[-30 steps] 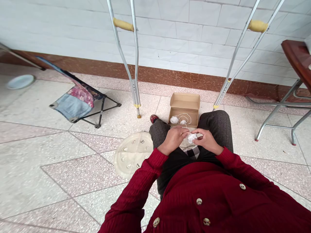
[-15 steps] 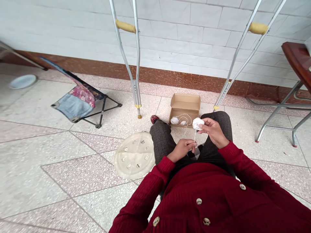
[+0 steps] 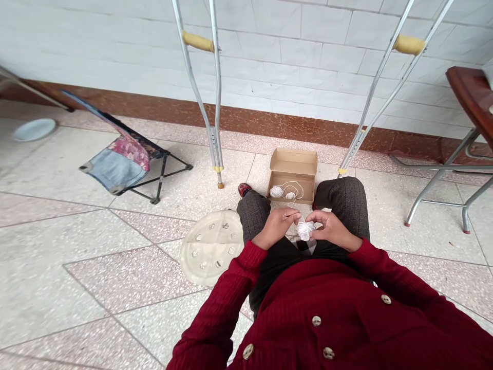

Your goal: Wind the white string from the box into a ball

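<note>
Above my lap, my right hand (image 3: 330, 229) grips a small ball of white yarn (image 3: 304, 230) between thumb and fingers. Just left of the ball, my left hand (image 3: 279, 226) is closed in a pinch on a strand of the yarn, which runs to the ball's top. On the floor beyond my knees, an open cardboard box (image 3: 293, 163) holds two more white yarn balls, a larger one (image 3: 276, 191) and a smaller one (image 3: 290, 196), with loose loops of yarn beside them.
Two metal crutches (image 3: 214, 133) (image 3: 356, 139) with yellow grips lean on the tiled wall. A round translucent mat (image 3: 210, 246) lies left of my leg. Farther left are a folding stool (image 3: 119, 164) and a pale basin (image 3: 34, 129). A brown-seated metal chair (image 3: 472, 103) stands at right.
My right hand has lowered the yarn ball toward my lap and a little left. My left hand has risen and moved left, so it is now beside the ball instead of below it.
</note>
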`<action>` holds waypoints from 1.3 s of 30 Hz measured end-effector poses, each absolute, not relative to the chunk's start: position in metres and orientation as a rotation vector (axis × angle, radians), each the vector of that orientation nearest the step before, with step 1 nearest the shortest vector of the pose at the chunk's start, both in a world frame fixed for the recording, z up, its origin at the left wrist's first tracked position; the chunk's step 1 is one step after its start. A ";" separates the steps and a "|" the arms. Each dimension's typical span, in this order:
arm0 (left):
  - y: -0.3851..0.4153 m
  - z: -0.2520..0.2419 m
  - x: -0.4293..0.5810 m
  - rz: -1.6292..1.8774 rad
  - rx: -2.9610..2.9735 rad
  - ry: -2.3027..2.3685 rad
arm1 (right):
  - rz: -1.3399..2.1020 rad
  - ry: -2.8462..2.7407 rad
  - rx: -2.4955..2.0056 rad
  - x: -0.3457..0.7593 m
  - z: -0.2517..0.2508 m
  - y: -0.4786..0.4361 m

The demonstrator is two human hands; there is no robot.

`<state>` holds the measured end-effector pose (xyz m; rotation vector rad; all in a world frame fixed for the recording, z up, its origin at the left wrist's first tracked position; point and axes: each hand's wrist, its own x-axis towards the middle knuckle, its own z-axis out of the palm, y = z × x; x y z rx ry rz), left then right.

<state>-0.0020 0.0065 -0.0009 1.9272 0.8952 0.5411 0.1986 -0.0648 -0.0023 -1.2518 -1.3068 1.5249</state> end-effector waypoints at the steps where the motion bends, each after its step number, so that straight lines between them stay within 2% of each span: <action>1: 0.003 -0.006 0.001 0.558 1.847 0.895 | 1.575 -1.199 -1.204 0.198 0.007 -0.064; 4: -0.012 -0.019 0.013 0.584 1.677 0.868 | 1.647 -0.945 -1.128 0.199 0.032 -0.055; 7: -0.027 -0.022 0.020 0.504 1.671 0.829 | 1.553 -0.823 -1.154 0.204 0.040 -0.036; 10: -0.035 -0.015 0.021 0.398 1.763 0.811 | 1.248 -0.890 -1.322 0.211 0.025 -0.015; 14: -0.028 0.001 0.012 0.383 1.977 0.814 | 0.875 -1.349 -1.575 0.216 -0.007 -0.008; 16: -0.018 0.008 0.006 0.448 2.067 0.836 | 0.958 -1.542 -1.538 0.214 -0.018 -0.019; 19: 0.000 0.010 -0.004 0.536 2.118 0.865 | 1.331 -1.588 -1.361 0.209 -0.018 -0.040; 22: 0.007 0.003 -0.005 0.557 2.054 0.884 | 1.632 -1.355 -1.182 0.206 0.002 -0.051; 24: 0.003 -0.004 0.000 0.567 1.932 0.913 | 1.713 -1.116 -1.096 0.206 0.018 -0.050; 29: -0.023 -0.014 0.020 0.490 1.677 0.882 | 1.585 -0.747 -1.148 0.207 0.030 -0.037; 35: -0.034 -0.019 0.019 0.388 1.703 0.971 | 1.358 -0.766 -1.326 0.189 0.008 -0.022; 39: -0.024 -0.009 0.011 0.462 1.628 0.925 | 1.397 -0.688 -1.204 0.185 0.029 -0.016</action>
